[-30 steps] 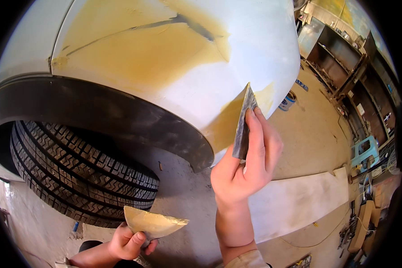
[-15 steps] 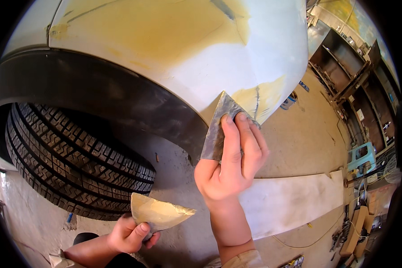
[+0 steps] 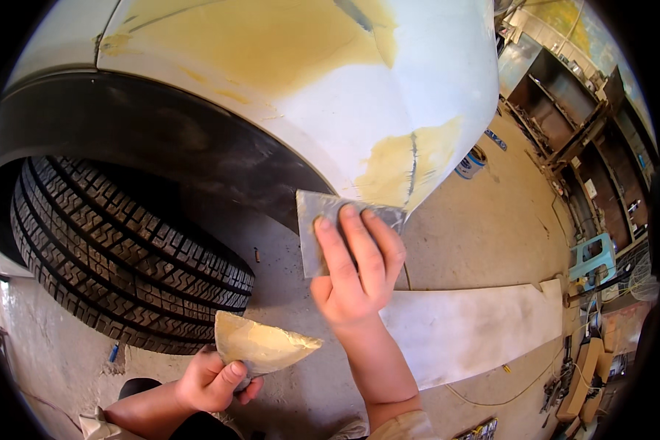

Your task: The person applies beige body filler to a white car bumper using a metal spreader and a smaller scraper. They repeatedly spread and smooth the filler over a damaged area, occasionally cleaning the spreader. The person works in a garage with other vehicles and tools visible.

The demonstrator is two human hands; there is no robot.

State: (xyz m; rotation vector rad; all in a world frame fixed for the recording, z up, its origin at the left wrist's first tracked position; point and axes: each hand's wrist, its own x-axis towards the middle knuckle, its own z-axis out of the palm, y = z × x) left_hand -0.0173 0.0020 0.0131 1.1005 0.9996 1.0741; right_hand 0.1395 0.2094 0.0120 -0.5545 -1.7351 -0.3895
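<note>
My right hand (image 3: pixel 358 275) is closed on a flat grey filler spreader (image 3: pixel 310 214), fingers pressed along its face. The spreader's upper edge lies at the bottom corner of the white car panel (image 3: pixel 323 110), just under a smeared yellow filler patch (image 3: pixel 380 167) with a dark line through it. Lower left, my left hand (image 3: pixel 214 383) pinches a second flat spreader-like piece between thumb and fingers. Yellow filler (image 3: pixel 264 343) coats its upper face, and its lower end is hidden in the grip. A larger yellow filler area (image 3: pixel 264 48) covers the panel higher up.
Left of my hands are the black wheel-arch trim (image 3: pixel 147 128) and a treaded tyre (image 3: pixel 117 257). A pale board (image 3: pixel 484 326) lies on the floor at right. Beyond stand a can (image 3: pixel 471 163), a light-blue stool (image 3: pixel 594 258) and dark shelving (image 3: pixel 565 92).
My right hand has moved left and slightly down, and its spreader has turned so the top edge is more level. More of the lower filler patch shows. My left hand has barely moved.
</note>
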